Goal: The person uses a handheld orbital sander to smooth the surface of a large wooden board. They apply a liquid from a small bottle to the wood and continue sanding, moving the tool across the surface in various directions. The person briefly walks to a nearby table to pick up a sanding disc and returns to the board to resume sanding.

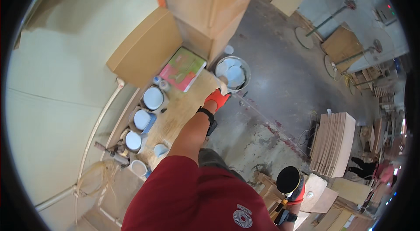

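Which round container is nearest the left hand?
The large, round, pale-rimmed bucket beyond the wooden bench, closest to the orange-gloved left hand; the smaller, round, white-topped containers stand farther away, along the bench's wall side.

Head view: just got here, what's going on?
One person, both hands gloved. The left hand holds a pale object, perhaps a rag, by the table, overlapping the bucket in view; contact is unclear. The right hand, low at right, holds a tool with a round black disc. Pale-topped cans stand along the table's left side.
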The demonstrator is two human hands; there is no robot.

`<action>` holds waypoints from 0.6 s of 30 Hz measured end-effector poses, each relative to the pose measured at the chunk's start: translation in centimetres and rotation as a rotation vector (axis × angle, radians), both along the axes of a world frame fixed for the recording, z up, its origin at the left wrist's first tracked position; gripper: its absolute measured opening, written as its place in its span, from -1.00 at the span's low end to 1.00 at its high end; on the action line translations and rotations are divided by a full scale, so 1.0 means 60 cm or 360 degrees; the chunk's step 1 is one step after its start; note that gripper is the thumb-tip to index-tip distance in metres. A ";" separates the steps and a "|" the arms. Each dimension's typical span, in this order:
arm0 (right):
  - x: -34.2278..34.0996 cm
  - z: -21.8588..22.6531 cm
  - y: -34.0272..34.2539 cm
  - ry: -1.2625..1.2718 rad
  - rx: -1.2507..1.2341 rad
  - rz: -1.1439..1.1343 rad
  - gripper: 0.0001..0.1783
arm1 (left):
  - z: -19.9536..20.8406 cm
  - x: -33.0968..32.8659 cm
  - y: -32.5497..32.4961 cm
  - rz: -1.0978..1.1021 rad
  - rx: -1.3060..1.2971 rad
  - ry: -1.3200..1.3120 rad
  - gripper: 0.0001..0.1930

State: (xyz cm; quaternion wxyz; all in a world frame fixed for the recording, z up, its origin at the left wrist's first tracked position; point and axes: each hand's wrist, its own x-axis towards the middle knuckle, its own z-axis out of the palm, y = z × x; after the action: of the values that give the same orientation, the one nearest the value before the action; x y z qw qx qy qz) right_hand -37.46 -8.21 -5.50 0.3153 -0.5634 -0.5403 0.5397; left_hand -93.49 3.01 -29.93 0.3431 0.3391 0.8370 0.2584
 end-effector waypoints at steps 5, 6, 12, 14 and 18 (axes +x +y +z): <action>-0.083 0.019 0.001 0.0042 -0.0198 -0.0051 -0.63 | -0.076 -0.103 -0.206 0.0031 -0.0136 -0.0457 -0.50; -0.091 0.020 0.011 -0.0124 -0.0066 0.0069 -0.63 | -0.097 -0.121 -0.247 0.0145 -0.0115 -0.0620 -0.54; -0.128 0.015 0.077 0.0033 -0.0266 0.0183 -0.59 | -0.043 -0.144 -0.320 0.0457 -0.0102 -0.0667 -0.63; -0.179 0.035 0.086 0.0111 -0.0343 0.0179 -0.59 | -0.025 -0.142 -0.329 0.0452 -0.0127 -0.0485 -0.61; -0.246 0.061 0.078 -0.0222 -0.0072 0.0362 -0.56 | -0.059 -0.137 -0.308 0.0441 0.0095 -0.0502 -0.45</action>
State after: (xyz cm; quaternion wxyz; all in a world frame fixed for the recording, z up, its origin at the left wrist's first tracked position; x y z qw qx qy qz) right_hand -52.22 -3.56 -1.85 0.2011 -0.5416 -0.6089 0.5436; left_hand -101.72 -15.46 -33.47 0.4209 0.1860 0.8035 0.3778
